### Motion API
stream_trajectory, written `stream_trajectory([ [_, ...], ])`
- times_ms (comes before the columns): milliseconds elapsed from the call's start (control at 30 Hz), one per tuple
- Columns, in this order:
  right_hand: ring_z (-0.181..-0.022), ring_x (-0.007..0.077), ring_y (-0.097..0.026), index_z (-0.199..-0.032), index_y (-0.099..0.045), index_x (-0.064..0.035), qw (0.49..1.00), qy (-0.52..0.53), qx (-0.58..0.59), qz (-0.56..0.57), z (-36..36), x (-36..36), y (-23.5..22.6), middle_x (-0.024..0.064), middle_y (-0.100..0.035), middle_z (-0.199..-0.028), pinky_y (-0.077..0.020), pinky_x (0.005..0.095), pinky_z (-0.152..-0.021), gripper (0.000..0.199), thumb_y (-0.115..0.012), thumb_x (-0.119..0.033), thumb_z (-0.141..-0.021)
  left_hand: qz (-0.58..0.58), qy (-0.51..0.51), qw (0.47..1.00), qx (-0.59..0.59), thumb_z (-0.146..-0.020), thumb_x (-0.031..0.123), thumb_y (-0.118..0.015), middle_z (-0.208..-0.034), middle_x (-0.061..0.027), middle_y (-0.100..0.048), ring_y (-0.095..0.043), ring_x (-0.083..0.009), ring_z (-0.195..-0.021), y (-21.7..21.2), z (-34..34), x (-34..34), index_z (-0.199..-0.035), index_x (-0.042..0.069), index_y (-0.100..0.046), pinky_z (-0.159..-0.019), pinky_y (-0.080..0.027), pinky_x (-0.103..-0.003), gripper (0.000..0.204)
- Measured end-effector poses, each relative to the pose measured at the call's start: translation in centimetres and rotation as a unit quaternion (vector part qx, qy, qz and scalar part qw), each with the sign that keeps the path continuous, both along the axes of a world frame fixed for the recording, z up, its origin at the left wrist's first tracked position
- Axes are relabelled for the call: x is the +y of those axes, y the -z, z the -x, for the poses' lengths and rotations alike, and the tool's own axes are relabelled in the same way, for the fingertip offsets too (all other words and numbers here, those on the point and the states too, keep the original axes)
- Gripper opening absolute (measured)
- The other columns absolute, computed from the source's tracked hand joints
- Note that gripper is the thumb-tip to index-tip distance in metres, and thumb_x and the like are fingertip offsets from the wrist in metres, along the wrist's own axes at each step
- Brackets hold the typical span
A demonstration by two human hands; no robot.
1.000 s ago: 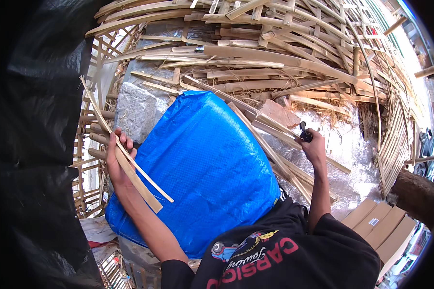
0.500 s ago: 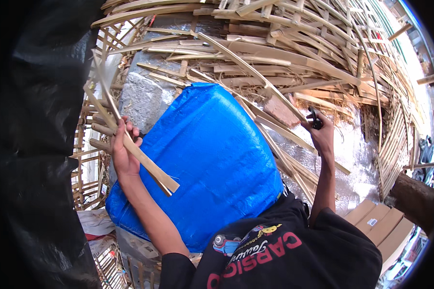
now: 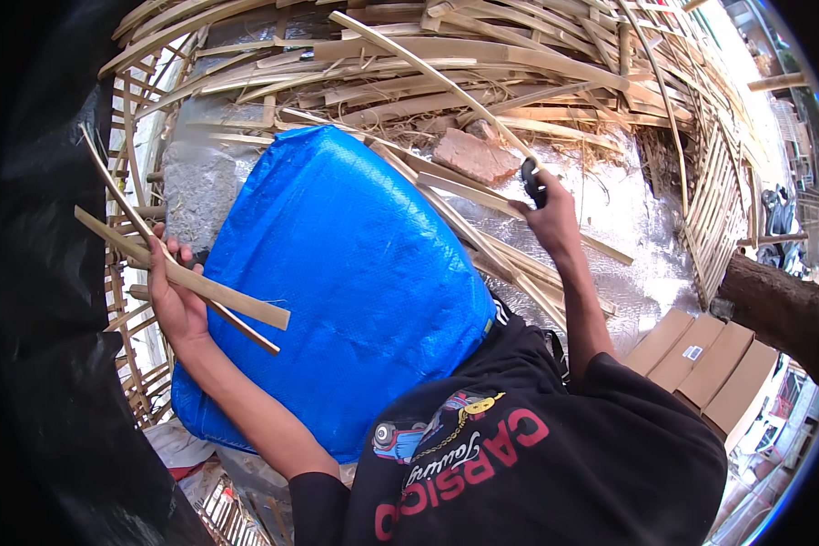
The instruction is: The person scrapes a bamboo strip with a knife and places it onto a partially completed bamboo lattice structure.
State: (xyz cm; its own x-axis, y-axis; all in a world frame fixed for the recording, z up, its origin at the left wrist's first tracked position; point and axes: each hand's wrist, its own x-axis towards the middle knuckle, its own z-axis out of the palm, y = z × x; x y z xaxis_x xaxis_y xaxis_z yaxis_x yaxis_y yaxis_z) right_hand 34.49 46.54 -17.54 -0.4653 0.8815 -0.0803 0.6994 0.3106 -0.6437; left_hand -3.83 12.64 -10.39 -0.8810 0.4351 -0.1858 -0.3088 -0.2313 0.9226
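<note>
My left hand (image 3: 180,305) is closed around two split bamboo strips (image 3: 237,299), which cross at the fingers and fan apart at both ends. Something small and dark shows beyond its fingertips, too hidden to name. On the right, my right hand (image 3: 553,218) grips a black curved object (image 3: 533,183) whose kind I cannot make out. A long bamboo strip (image 3: 428,73) runs from the far pile down to that hand; whether the fingers hold it too, I cannot tell. Between my hands a blue plastic sheet (image 3: 346,273) covers my lap.
A large heap of bamboo strips (image 3: 519,59) lies across the far side. In front of it sit a reddish brick (image 3: 476,156) and a grey block (image 3: 196,191). Cardboard boxes (image 3: 701,359) and a log (image 3: 778,305) are at the right. Black sheeting (image 3: 45,318) hangs at the left.
The whole view has shifted, so most things appear farther left and higher. In my left hand the two strips have turned and spread apart. My right hand still grips the black object.
</note>
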Motion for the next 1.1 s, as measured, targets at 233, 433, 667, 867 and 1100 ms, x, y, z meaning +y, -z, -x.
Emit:
stream_trajectory([
  [233,-0.088,0.0412,-0.062,-0.101,-0.062,-0.0011,0.990,0.066,-0.115,-0.041,-1.6,-2.0,2.3,0.0233,-0.065,-0.086,-0.0486,0.0497,-0.079,0.027,-0.071,-0.011,-0.077,0.016,0.027,0.999,0.008,-0.101,0.036,-0.055,-0.092,0.0045,-0.049,-0.048,-0.0043,-0.082,0.4,0.1,0.4,-0.132,0.011,-0.049,-0.060,-0.036,-0.018,0.041],
  [433,-0.074,0.0357,-0.064,-0.095,-0.063,-0.0001,0.999,0.032,-0.022,-0.019,-1.8,0.8,1.3,0.0216,-0.065,-0.080,-0.0496,0.0452,-0.071,0.031,-0.078,-0.019,-0.075,0.042,0.012,0.999,0.013,-0.101,0.038,-0.055,-0.092,0.0055,-0.049,-0.049,-0.0038,-0.083,0.3,0.3,0.2,-0.133,0.012,-0.049,-0.061,-0.035,-0.018,0.042],
  [667,-0.087,0.0352,-0.067,-0.097,-0.063,0.0003,0.973,-0.082,-0.205,0.068,-1.8,-5.3,0.7,0.0189,-0.069,-0.090,-0.0501,0.0460,-0.076,0.053,-0.087,-0.036,-0.066,0.027,-0.008,1.000,-0.002,-0.101,0.036,-0.056,-0.091,0.0053,-0.050,-0.049,-0.0041,-0.081,-0.4,-0.5,0.7,-0.132,0.012,-0.049,-0.060,-0.035,-0.019,0.040],
  [867,-0.078,0.0373,-0.067,-0.092,-0.062,0.0038,0.994,-0.032,-0.050,0.094,-2.8,-6.2,1.7,0.0225,-0.066,-0.081,-0.0500,0.0424,-0.070,0.032,-0.076,-0.021,-0.078,0.026,0.003,1.000,0.001,-0.101,0.036,-0.056,-0.090,0.0045,-0.050,-0.048,-0.0047,-0.080,-0.1,-0.4,0.6,-0.132,0.011,-0.048,-0.060,-0.035,-0.019,0.041],
  [1100,-0.059,0.0077,-0.050,-0.082,-0.060,-0.0026,0.992,0.016,0.033,0.121,-4.7,-0.8,-1.2,-0.0003,-0.057,-0.065,-0.0415,0.0261,-0.055,0.027,-0.078,-0.023,-0.082,0.024,0.012,1.000,0.005,-0.101,0.035,-0.055,-0.092,0.0044,-0.049,-0.048,-0.0048,-0.082,0.1,-0.2,0.5,-0.132,0.011,-0.049,-0.061,-0.035,-0.018,0.040],
])
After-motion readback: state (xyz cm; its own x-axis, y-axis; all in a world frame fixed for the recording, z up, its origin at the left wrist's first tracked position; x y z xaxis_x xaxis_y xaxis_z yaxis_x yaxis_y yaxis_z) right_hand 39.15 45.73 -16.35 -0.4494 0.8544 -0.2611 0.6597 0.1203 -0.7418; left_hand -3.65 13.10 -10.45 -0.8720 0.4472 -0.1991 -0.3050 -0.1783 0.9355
